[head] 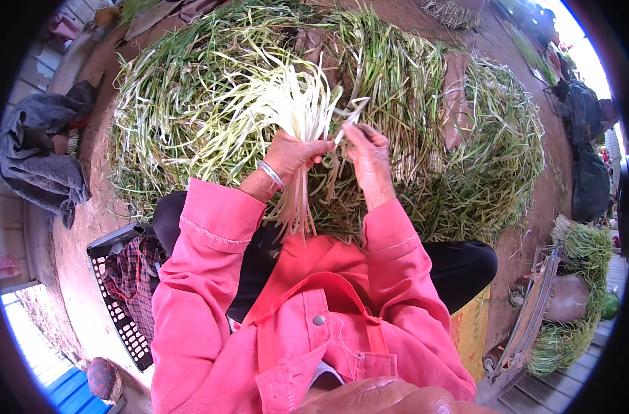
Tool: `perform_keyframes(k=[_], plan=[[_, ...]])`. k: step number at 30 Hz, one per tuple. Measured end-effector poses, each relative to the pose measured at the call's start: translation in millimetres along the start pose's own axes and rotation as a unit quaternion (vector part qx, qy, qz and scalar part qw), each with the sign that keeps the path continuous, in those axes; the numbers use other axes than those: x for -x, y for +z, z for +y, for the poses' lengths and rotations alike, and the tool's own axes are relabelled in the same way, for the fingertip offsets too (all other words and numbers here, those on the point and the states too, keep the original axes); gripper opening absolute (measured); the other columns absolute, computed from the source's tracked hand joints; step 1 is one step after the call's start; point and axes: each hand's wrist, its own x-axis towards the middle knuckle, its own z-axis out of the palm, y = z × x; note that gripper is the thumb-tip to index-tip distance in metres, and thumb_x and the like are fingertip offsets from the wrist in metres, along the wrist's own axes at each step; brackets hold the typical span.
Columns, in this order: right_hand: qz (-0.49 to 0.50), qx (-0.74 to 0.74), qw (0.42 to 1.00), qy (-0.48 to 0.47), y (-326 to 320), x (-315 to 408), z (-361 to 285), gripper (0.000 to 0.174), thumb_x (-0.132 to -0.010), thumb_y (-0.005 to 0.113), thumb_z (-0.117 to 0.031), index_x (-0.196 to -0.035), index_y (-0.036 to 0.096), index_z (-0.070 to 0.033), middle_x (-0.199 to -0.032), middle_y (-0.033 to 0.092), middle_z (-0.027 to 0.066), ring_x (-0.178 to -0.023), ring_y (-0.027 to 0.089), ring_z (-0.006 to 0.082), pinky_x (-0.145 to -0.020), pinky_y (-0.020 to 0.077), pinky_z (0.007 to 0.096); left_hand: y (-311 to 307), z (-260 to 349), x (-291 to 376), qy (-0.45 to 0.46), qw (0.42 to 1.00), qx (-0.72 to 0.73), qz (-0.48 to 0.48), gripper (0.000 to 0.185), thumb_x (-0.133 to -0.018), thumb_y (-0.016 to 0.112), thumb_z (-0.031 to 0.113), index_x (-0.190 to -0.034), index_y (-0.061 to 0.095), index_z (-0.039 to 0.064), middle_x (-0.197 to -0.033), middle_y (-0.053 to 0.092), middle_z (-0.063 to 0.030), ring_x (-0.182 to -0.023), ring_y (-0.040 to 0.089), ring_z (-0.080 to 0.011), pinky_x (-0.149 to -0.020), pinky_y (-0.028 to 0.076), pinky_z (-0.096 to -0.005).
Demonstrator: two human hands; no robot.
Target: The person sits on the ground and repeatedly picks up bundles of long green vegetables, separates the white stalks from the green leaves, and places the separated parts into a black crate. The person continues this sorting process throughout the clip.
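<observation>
My left hand [288, 158], with a silver bangle at the wrist, grips a thick bunch of pale chive-like stalks [299, 106]. The whitish-green leaves fan out away from me, and the thin stem ends hang down toward my lap. Just to the right, my right hand [370, 155] pinches a few limp, pale strands [353, 111] between thumb and fingers. Some withered strands dangle between the two hands. Beneath both hands spreads a large heap of green and yellowish leaves [180, 114], with longer bundled stalks [392, 77] at its upper right.
A black plastic crate [120, 315] holding checked cloth stands at my left. Dark grey cloth [45, 150] lies farther left. On the right are a wood-and-metal frame [527, 310], bundled greens [584, 248] and a yellow sack [470, 331]. Brown ground [552, 171] surrounds the heap.
</observation>
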Motion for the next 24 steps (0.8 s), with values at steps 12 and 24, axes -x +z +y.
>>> perform_keyframes(k=[12, 24], plan=[[0.086, -0.157, 0.967, -0.182, -85.4, 6.4, -91.3, 0.01, -0.084, 0.064, -0.016, -0.08, 0.062, -0.007, -0.057, 0.056, -0.0034, -0.039, 0.035, 0.0024, -0.04, 0.0285, 0.0187, -8.4, -11.9, -12.3, -0.017, 0.984, -0.167, 0.052, 0.022, -0.064, 0.08, 0.015, -0.064, 0.065, -0.002, -0.055, 0.061, -0.0063, -0.04, 0.052, -0.0097, -0.037, 0.039, -0.0213], [0.058, 0.051, 0.995, -0.063, -13.8, 19.1, -62.7, 0.012, -0.077, 0.073, -0.015, -0.073, 0.064, -0.007, -0.061, 0.054, -0.0066, -0.047, 0.039, -0.0011, -0.042, 0.0252, 0.0159, 17.4, 20.6, 5.2, -0.04, 0.996, 0.023, -0.08, 0.025, -0.076, 0.073, 0.015, -0.095, 0.064, 0.0, -0.077, 0.065, -0.0019, -0.047, 0.049, -0.0018, -0.042, 0.038, -0.0134]])
